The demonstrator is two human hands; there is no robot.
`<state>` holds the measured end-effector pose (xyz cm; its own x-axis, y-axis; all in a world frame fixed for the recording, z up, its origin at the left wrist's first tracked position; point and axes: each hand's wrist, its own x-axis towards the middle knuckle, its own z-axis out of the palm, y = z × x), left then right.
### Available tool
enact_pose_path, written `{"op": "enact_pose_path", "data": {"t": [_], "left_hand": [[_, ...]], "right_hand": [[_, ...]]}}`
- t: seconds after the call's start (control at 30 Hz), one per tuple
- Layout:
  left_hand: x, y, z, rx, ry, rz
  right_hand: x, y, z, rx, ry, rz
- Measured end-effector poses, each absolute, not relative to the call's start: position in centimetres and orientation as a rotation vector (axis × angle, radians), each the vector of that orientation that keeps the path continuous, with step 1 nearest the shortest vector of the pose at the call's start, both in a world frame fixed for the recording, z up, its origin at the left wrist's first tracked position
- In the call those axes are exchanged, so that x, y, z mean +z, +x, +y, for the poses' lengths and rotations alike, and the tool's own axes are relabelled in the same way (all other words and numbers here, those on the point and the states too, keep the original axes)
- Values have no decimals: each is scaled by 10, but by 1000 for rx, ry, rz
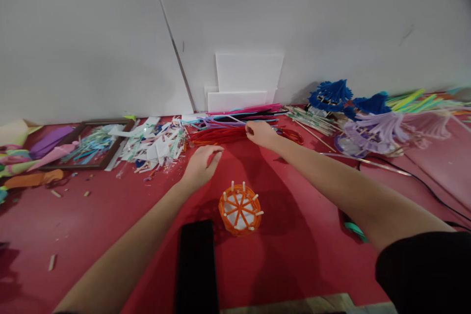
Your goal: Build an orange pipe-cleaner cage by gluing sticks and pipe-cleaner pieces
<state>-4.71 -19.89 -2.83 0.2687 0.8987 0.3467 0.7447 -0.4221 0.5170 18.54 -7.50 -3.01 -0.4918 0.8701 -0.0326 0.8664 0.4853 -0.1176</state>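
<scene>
Red fuzzy strands (221, 136) lie bunched at 12 o'clock, beyond an orange woven basket (240, 207), as a person's bare hands work above a red table (283, 260). With the basket as the dial's centre, the right hand (262, 134) reaches in just past 12, thumb and fingertips drawn together at the bunch; whether a strand is pinched there cannot be told from this angle. The left hand (201, 166), at 11, hangs with fingers loosely curled and thumb apart, gripping nothing that shows. The basket rests on the red table between the forearms (147, 236), touched by neither hand, pale pegs (232, 186) standing around its rim. At 7 o'clock lies a black phone-like slab (196, 265); white scraps (158, 149) heap up at 10, and blue pleated pieces (333, 92) sit at 1. The step in hand appears to be the choosing of a strand. The move calls, it seems, for the right fingertips to close on a single strand and part it from its neighbours, the left hand near enough to steady the rest.
</scene>
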Motion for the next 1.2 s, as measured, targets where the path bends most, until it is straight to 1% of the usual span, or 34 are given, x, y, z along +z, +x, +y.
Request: {"op": "enact_pose_path", "data": {"t": [0.13,0.23,0.43,0.6,0.8,0.97,1.07,1.2], "left_hand": [[-34,-26,-166,618,2466,1415],[-38,-20,-150,484,2534,1450],[-35,-23,-136,348,2569,1617],[-34,-29,-132,289,2585,1634],[-38,-37,-130,318,2618,1609],[-39,-45,-132,400,2603,1638],[-33,-49,-137,506,2542,1696],[-18,-51,-157,735,2406,1804]], "right_hand": [[-31,182,-76,151,-1421,-2754],[-30,182,-77,101,-1343,-2807],[-30,181,-81,11,-1291,-2847],[-28,183,-86,34,-1323,-2830],[-24,197,-83,177,-1456,-2650],[-2,216,-79,303,-1397,-2407],[19,230,-81,353,-1384,-2155],[36,255,-97,481,-1365,-1786]]}}
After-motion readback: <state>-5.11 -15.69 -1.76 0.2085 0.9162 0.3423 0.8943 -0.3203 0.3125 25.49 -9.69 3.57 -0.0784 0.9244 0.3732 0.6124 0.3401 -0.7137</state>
